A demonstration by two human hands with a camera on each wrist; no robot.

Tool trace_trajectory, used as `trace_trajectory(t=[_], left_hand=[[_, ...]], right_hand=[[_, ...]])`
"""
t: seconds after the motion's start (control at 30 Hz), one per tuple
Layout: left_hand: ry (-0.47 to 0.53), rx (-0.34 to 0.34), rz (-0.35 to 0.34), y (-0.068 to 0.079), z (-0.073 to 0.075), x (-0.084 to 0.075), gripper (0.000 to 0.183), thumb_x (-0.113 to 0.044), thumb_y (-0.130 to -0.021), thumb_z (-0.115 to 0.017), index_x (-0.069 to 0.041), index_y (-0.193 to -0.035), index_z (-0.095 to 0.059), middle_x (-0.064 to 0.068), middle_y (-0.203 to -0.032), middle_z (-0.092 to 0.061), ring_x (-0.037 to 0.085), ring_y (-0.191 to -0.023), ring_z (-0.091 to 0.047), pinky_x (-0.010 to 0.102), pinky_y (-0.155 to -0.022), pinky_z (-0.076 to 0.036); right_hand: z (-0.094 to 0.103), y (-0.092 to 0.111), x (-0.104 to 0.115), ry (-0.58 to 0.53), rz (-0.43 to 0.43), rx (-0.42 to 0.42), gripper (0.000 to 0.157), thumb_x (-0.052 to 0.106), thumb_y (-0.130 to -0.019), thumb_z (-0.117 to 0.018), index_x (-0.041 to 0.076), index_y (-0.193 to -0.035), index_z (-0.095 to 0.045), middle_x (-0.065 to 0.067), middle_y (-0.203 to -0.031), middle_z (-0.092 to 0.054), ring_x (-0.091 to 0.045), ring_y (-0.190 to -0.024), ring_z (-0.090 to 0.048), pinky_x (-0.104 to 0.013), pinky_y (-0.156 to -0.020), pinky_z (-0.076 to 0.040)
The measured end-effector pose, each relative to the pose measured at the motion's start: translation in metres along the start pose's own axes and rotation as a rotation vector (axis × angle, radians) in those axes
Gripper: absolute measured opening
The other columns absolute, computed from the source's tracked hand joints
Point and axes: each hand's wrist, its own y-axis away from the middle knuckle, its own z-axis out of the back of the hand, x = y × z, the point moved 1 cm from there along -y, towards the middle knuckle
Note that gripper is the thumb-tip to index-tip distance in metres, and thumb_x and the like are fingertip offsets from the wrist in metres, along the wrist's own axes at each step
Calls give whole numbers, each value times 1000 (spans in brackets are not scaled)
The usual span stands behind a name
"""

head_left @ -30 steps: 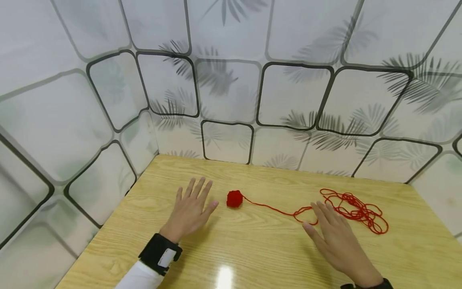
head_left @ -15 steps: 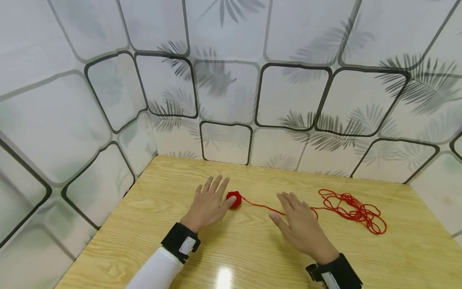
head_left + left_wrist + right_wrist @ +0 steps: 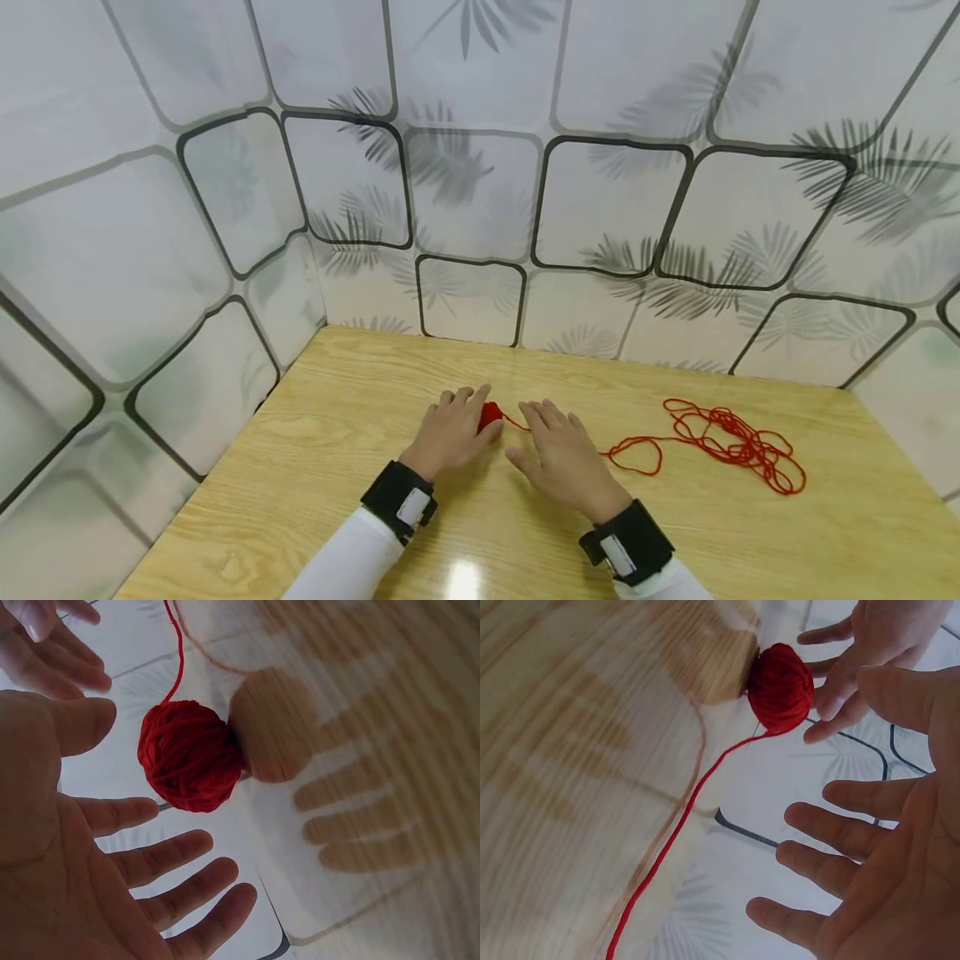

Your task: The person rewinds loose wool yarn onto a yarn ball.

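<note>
A small red ball of yarn (image 3: pixel 491 414) sits on the wooden table, partly hidden by the left hand in the head view. My left hand (image 3: pixel 453 429) hovers at its left side, fingers spread and slightly bent. In the left wrist view the ball (image 3: pixel 191 756) stands in front of the thumb and fingertips, not gripped. My right hand (image 3: pixel 564 458) is held over the strand right of the ball, its fingers extended and holding nothing. The right wrist view shows the red strand (image 3: pixel 686 811) running from the ball (image 3: pixel 781 688) along the table.
Loose loops of red yarn (image 3: pixel 738 442) lie tangled on the right of the table (image 3: pixel 337 400), joined to the strand by a smaller loop (image 3: pixel 637 457). A patterned curtain (image 3: pixel 472 200) stands behind and to the left. Both wrists wear black straps (image 3: pixel 400 500).
Both hands have moved inward to the ball of yarn, the left one rightward and the right one leftward, away from the loose loops. The ball and loops stay in place.
</note>
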Motion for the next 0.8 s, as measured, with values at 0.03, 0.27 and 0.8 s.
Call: trace_trajectory(t=[0.03, 0.27, 0.8], left_hand=[[-3, -1, 3, 0, -1, 0, 61, -51, -94, -39, -12, -141, -36, 16, -130, -46, 38, -113, -46, 51, -86, -41], [10, 20, 25, -2, 0, -2, 61, -49, -93, -44, -8, -138, -39, 19, -121, -51, 35, -103, -51, 45, -80, -45], [232, 29, 51, -11, -3, -1, 38, -37, -84, -58, -5, -102, -55, 3, -82, -47, 17, -71, -47, 27, -54, -40]], right_hand=[[-2, -3, 2, 6, 3, 2, 67, 45, -89, -55, 6, -139, -37, -15, -139, -41, -34, -133, -31, -57, -102, -23], [-9, -22, 14, 90, 33, -42, 67, 43, -81, -65, 4, -132, -45, -14, -127, -52, -32, -122, -44, -54, -96, -33], [-20, -47, 19, 135, -34, -48, 50, 28, -72, -73, 6, -114, -58, -8, -100, -60, -27, -90, -54, -43, -74, -42]])
